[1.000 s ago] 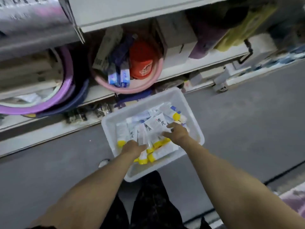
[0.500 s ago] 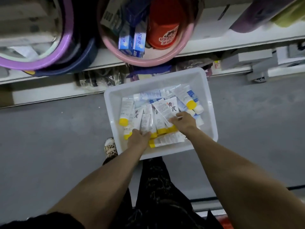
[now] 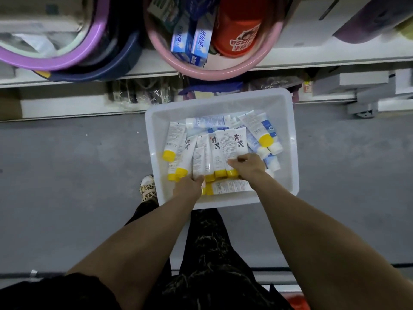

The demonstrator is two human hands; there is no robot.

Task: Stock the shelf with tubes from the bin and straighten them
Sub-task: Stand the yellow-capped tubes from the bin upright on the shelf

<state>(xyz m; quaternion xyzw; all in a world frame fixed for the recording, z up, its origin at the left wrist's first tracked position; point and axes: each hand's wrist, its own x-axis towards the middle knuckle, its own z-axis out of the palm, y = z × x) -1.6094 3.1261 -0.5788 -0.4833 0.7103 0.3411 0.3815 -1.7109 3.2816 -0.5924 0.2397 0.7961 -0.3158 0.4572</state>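
Grey shop floor runs along the foot of a white shelf, seen from above by a person standing over a white plastic bin. That bin sits on the floor just in front of the lowest shelf, between the shelving and the person's dark patterned trousers. Loosely piled inside it are white tubes, most with yellow caps pointing to the near side and a few with white caps and blue print lying toward the far right corner. One more tube lies crosswise along the near wall.

Both bare arms reach down into the bin. Left hand is at the near left of the pile, its fingers curled round the cap ends of tubes there. Right hand is just beside it to the right, its fingers bent over and gripping the lower part of the tubes that bear large dark lettering. The two hands are close together but do not touch.

On the shelf above the bin, a pink basin is tipped toward the camera and holds blue toothpaste boxes and a red tub. Farther left, a purple basin is stacked with a dark blue one. Left of the bin's near corner, a leopard-print shoe shows on the floor.
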